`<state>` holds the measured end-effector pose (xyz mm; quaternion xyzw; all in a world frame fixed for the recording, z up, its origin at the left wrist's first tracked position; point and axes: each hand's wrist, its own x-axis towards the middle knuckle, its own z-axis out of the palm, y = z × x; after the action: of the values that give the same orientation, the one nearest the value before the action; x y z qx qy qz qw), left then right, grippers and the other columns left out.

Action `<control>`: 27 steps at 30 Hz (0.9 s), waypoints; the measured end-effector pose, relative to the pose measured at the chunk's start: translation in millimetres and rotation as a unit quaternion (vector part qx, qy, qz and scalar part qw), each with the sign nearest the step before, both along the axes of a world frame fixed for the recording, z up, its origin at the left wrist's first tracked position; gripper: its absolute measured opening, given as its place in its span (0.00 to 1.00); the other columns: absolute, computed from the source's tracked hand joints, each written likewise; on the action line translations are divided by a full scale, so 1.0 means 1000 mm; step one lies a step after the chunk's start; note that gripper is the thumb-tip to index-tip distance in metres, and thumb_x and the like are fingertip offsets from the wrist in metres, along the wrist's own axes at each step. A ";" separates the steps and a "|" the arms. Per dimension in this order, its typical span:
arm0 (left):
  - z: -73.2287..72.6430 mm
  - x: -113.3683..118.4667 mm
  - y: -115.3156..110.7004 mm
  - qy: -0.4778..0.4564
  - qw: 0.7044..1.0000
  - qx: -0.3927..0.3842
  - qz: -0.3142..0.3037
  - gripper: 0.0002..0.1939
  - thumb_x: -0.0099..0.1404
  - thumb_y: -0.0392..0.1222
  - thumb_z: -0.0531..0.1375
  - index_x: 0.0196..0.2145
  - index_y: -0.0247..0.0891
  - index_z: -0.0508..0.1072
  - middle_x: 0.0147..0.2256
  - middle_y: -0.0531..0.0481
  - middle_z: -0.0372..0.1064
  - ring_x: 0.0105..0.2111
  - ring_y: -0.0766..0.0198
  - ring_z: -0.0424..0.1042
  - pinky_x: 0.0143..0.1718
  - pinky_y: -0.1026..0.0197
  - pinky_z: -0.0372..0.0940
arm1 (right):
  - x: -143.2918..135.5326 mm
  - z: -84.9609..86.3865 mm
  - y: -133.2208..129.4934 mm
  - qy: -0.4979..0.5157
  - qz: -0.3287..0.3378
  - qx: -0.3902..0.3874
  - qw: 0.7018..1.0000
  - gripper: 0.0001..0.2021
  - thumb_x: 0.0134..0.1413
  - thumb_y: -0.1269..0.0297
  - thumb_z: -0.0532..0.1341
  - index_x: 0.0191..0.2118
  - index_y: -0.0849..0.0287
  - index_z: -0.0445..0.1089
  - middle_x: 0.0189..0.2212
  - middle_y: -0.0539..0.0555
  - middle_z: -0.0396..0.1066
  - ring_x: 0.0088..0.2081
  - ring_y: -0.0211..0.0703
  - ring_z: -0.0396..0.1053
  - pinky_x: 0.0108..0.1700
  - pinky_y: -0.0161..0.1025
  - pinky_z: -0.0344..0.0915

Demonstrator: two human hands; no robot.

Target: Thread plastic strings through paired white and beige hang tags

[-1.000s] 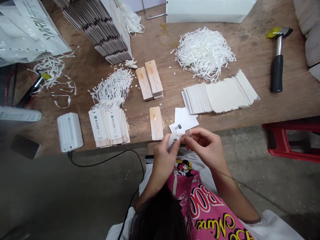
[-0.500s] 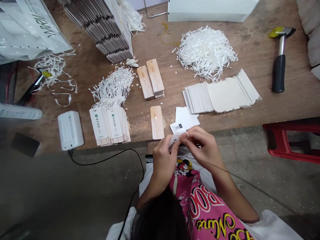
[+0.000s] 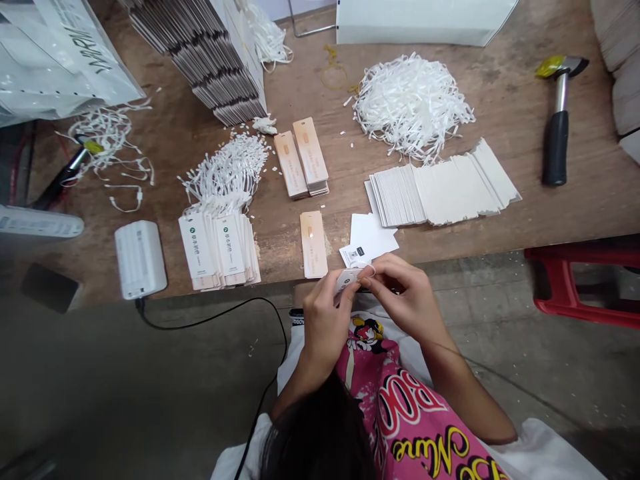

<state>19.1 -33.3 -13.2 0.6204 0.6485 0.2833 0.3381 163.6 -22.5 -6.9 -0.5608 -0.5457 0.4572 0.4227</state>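
My left hand is closed on a white hang tag with a green logo, held tilted near the table's front edge. My right hand pinches a white string at the tag's top end; the fingers hide part of it. Just beyond my hands lie loose white cards, one with a black printed label. To their left rests a small stack of orange-beige tags, with two more stacks behind it. Strung tags lie in overlapping piles farther left, their strings fanned away from me.
A heap of white strings and a slanted row of cards occupy the right side. A hammer lies beyond them. At left are a white power bank with a cable and a tall card stack. A red stool stands at right.
The string loop at the tag's top looks smaller and closer to my right fingertips. My hands have barely shifted; the things on the table stay put.
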 end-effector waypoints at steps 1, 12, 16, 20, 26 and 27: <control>0.000 0.000 0.000 -0.002 1.000 0.001 0.001 0.07 0.66 0.45 0.60 0.38 0.41 0.74 0.29 0.53 0.74 0.29 0.65 0.72 0.34 0.66 0.65 | 0.000 0.000 0.000 0.005 -0.007 0.002 1.000 0.04 0.57 0.69 0.62 0.32 0.60 0.73 0.27 0.50 0.65 0.25 0.34 0.60 0.25 0.33 0.56; 0.003 -0.003 0.003 -0.017 0.999 0.033 0.011 0.05 0.64 0.43 0.62 0.37 0.41 0.76 0.31 0.53 0.76 0.29 0.66 0.73 0.36 0.66 0.67 | -0.007 -0.003 -0.003 -0.041 -0.037 0.062 0.997 0.04 0.57 0.69 0.62 0.34 0.59 0.74 0.28 0.51 0.68 0.24 0.34 0.60 0.24 0.33 0.57; 0.000 -0.004 0.004 -0.026 0.998 0.052 0.011 0.04 0.63 0.40 0.63 0.37 0.41 0.76 0.32 0.52 0.77 0.31 0.65 0.74 0.36 0.66 0.68 | -0.001 -0.005 -0.002 -0.003 0.007 0.022 1.000 0.03 0.57 0.68 0.62 0.34 0.59 0.74 0.29 0.52 0.68 0.28 0.36 0.63 0.27 0.34 0.58; -0.001 -0.005 0.004 -0.042 0.996 0.084 0.002 0.03 0.61 0.38 0.64 0.35 0.40 0.76 0.31 0.52 0.77 0.30 0.65 0.75 0.35 0.67 0.69 | 0.007 -0.006 -0.001 0.030 0.029 -0.023 0.999 0.04 0.56 0.65 0.64 0.33 0.57 0.75 0.29 0.52 0.68 0.31 0.39 0.65 0.30 0.35 0.61; 0.002 -0.004 0.006 -0.056 0.989 0.133 -0.007 0.03 0.62 0.36 0.64 0.35 0.38 0.76 0.31 0.51 0.78 0.30 0.65 0.76 0.35 0.67 0.69 | 0.003 -0.005 -0.003 0.053 -0.030 -0.044 0.997 0.06 0.54 0.62 0.66 0.32 0.58 0.75 0.27 0.52 0.67 0.27 0.36 0.63 0.26 0.34 0.60; 0.003 -0.003 0.006 -0.058 0.989 0.134 -0.010 0.03 0.62 0.36 0.64 0.35 0.38 0.76 0.31 0.51 0.78 0.30 0.65 0.76 0.35 0.67 0.69 | 0.002 -0.004 -0.004 0.059 -0.038 -0.047 0.996 0.05 0.54 0.62 0.66 0.32 0.59 0.75 0.27 0.51 0.67 0.25 0.35 0.62 0.25 0.33 0.59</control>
<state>15.7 -27.8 -10.5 0.6487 0.5779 0.3999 0.2922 165.8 -26.0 -10.9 -0.5725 -0.4761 0.4979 0.4446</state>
